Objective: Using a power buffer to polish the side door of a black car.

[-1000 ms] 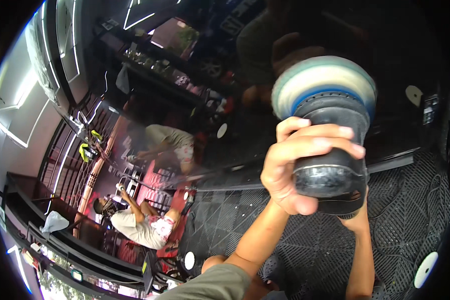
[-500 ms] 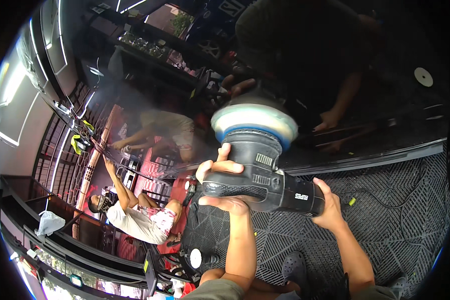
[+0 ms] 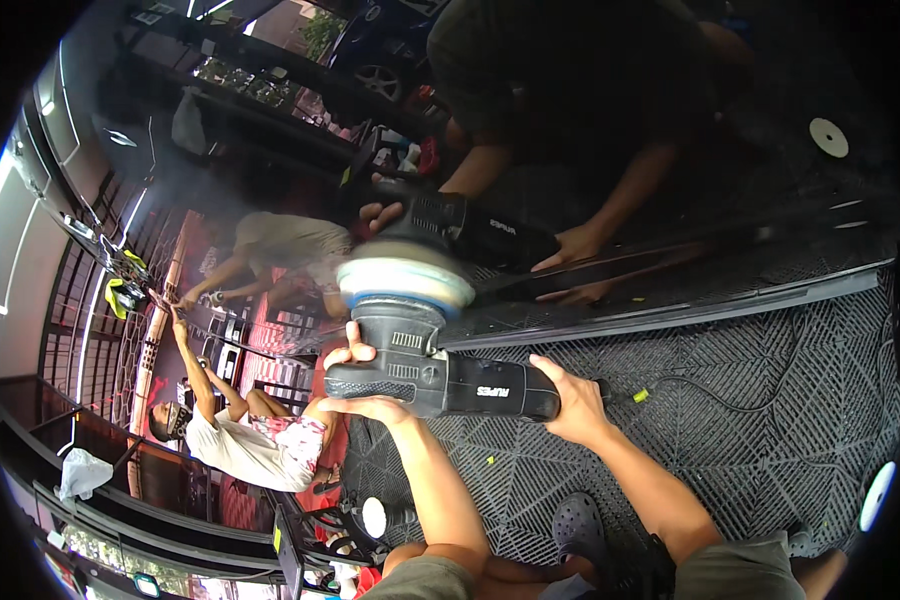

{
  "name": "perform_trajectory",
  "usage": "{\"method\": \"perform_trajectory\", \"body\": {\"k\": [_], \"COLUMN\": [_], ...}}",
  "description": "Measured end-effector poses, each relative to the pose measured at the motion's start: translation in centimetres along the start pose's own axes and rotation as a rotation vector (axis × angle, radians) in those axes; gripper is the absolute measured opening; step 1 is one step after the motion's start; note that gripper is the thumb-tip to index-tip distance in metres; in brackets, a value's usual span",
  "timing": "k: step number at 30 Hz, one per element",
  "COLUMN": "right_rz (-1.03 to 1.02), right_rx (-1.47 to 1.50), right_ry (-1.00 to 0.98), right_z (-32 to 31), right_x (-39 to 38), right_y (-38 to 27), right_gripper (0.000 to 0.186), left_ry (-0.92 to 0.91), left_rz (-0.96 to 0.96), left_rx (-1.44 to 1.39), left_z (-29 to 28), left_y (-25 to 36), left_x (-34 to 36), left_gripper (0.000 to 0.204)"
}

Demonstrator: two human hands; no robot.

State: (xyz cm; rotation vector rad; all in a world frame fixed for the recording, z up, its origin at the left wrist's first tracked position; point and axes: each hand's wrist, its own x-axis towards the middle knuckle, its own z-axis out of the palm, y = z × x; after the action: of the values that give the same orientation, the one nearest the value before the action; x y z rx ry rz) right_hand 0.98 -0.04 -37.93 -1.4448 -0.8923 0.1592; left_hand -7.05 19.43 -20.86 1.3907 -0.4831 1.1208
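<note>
Left fingers [image 3: 362, 353] curl around the polisher [image 3: 455, 382]; right fingers [image 3: 556, 376], partly hidden, seemingly too.

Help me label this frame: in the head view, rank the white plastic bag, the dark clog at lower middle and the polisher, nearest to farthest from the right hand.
1. Polisher: gripped by the right hand, extending leftward.
2. Dark clog: below the hand, lower middle.
3. White plastic bag: far left.

Polisher [image 3: 438, 384] black; spinning-blurred pad [image 3: 402, 280] apparently whitish, blue-edged.
</note>
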Motion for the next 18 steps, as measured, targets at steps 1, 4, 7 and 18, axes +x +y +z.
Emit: {"method": "perform_trajectory", "body": {"k": [1,4,7,18], "right_rz": [-0.011,-0.031,0.007,0.055], "right_rx": [-0.003,0.011,0.051,0.104], "right_ry": [0.015,0.029,0.092,0.086], "right_z": [-0.1,-0.9,-4.1,-16.4], "right_x": [0.0,-0.7,-2.6,-5.3], "right_y": [0.0,0.9,2.3,2.7], "right_gripper": [0.084,0.084,0.085,0.092], "left_ry": [0.009,-0.012,-0.134,-0.242], "left_rz": [-0.004,0.040,0.027,0.238], "left_rx": [0.031,0.140,0.171,0.349], "left_z": [0.1,1.6,6.6,22.5], "left_y": [0.0,-0.2,-2.4,-5.1], "left_x": [-0.1,-0.8,-1.5,-1.0], "left_gripper": [0.070,0.075,0.081,0.075]}}
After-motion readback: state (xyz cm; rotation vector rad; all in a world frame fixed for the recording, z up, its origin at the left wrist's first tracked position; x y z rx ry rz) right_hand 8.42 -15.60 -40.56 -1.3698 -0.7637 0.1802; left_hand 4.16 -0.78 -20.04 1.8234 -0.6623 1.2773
